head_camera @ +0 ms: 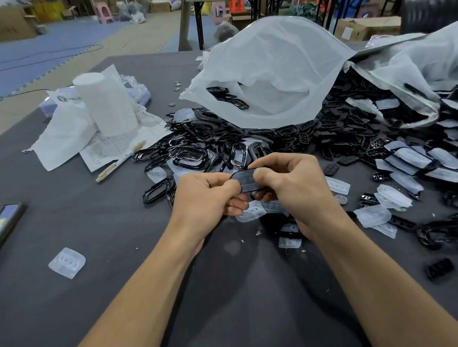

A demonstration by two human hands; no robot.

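Observation:
Both my hands meet above the middle of the grey table (122, 287). My left hand (208, 198) and my right hand (290, 185) each pinch one end of a small black plastic shell (246, 181) with a translucent pad on its face. The thumbs press on top and the fingers curl underneath. Just below the hands lie translucent rubber button pads (251, 212). A heap of glossy black frames (194, 148) and black key-shell parts (353, 128) lies right behind the hands.
A big white plastic bag (275, 71) spills parts at the back. More pads and black parts (410, 167) cover the right side. A foam roll (105, 105), papers and a pen (120, 164) lie at the left, a phone (0, 225) at the left edge, one loose pad (67, 262) nearby.

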